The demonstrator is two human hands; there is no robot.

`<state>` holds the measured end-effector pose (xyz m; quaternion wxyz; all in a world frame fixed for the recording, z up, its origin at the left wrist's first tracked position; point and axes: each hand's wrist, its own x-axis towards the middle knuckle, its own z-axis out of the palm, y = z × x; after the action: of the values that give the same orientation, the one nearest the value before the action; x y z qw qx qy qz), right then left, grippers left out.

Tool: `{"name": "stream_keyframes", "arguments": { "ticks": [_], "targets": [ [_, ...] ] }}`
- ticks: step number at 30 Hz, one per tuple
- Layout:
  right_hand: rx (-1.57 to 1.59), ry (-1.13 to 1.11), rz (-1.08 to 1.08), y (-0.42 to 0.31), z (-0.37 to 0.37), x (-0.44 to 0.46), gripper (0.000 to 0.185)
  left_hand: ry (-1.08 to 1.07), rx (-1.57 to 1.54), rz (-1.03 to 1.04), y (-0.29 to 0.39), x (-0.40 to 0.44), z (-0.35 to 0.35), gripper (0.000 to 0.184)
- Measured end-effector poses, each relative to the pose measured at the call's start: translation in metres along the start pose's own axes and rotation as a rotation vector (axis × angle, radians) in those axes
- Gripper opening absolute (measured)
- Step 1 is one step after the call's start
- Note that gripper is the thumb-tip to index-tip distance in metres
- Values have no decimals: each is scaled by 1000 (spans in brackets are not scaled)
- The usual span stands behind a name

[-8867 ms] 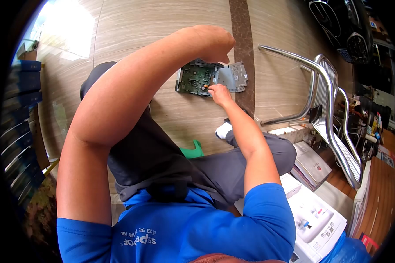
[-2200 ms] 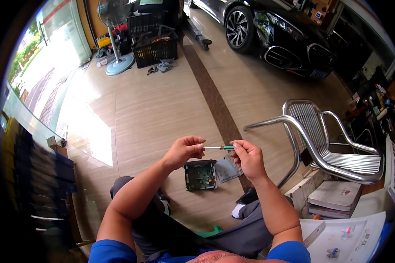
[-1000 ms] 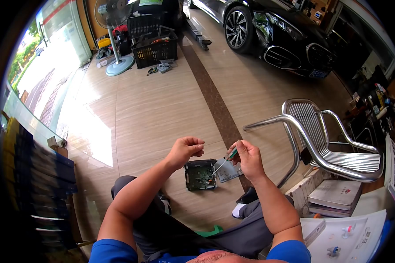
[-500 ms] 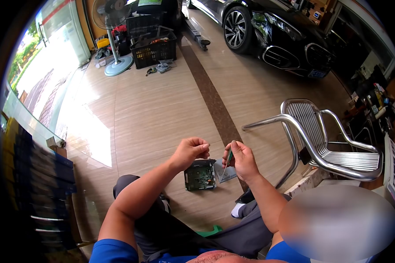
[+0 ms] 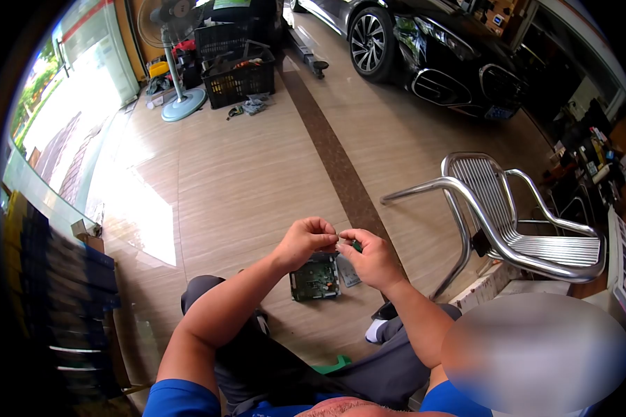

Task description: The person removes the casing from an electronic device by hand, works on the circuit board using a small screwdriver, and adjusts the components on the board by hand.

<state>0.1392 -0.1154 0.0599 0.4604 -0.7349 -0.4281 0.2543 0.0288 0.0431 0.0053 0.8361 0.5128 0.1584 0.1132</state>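
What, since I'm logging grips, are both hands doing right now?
Left hand: fingertips pinched; whether they hold anything small cannot be told.
Right hand: closed, holding a green handle, mostly hidden.

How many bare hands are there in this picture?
2. The left hand is just above the circuit board; the right hand, with something green in its fingers, is close beside it. Blurring at the lower right could hide others.

The right hand [image 5: 374,263] mostly hides the green handle [image 5: 357,246] (its shaft is unclear).
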Motion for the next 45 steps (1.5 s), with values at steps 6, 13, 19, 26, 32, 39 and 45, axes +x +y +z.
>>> {"name": "stream_keyframes", "arguments": {
  "ticks": [6,13,19,26,32,39,45],
  "targets": [
    [-61,32,-151,10,1,2,23,-28,-29,-28,0,0,1,5],
    [-94,57,-239,11,1,2,19,-57,-20,-24,-5,1,1,4],
    [-99,63,-239,14,1,2,16,-75,-32,-41,-8,2,-1,5],
    [-137,50,-216,16,1,3,14,-118,-23,-13,-9,2,-1,15],
    [-76,11,-150,11,-1,2,12,-171,77,-27,-4,3,-1,25],
    [-176,21,-205,36,5,7,10,-213,-27,-52,-22,11,-15,29],
    [-245,4,-244,45,10,7,12,-108,157,-103,-15,4,-4,24]
  ]
}}
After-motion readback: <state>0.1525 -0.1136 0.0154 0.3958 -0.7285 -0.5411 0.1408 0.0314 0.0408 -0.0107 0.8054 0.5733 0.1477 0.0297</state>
